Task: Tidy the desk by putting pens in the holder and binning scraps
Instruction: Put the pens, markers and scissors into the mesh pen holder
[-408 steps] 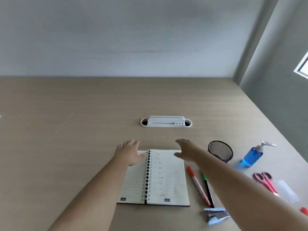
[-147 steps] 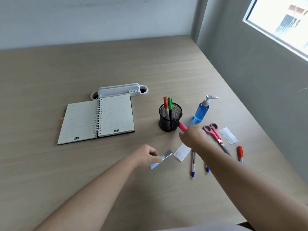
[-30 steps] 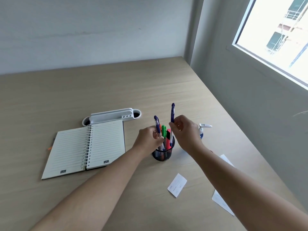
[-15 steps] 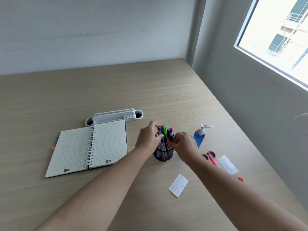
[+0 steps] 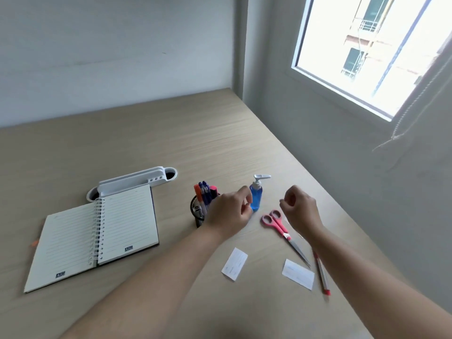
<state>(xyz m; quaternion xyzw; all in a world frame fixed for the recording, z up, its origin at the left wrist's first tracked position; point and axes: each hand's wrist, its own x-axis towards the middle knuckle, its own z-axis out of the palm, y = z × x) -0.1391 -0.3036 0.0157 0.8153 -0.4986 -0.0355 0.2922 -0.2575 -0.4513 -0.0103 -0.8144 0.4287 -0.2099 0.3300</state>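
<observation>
Hovering over the desk [image 5: 171,143] w/ nothing held: left hand [image 5: 228,214] sits just right of the holder [image 5: 197,212], fingers loosely curled and empty; right hand [image 5: 302,211] is further right, above the scissors [image 5: 281,227], half-closed but gripping nothing that shows. Holder is a black mesh cup w/ several pens [image 5: 204,194] standing in it, so pen step looks mostly done, not finished. One red pen [image 5: 321,275] lies well right of holder & nearer the person, partly under the right forearm. Two scraps [image 5: 234,264] [image 5: 298,274] lie flat, nearer the person than the holder. No bin in view. Next, prob.: right hand drops to the red pen, pinches the barrel, stands it in holder; then scraps, which are thin & flat, so need a fingertip lift at an edge. Notebook [image 5: 97,236] lies open left of holder, a blue bottle [image 5: 256,194] just right of it.
</observation>
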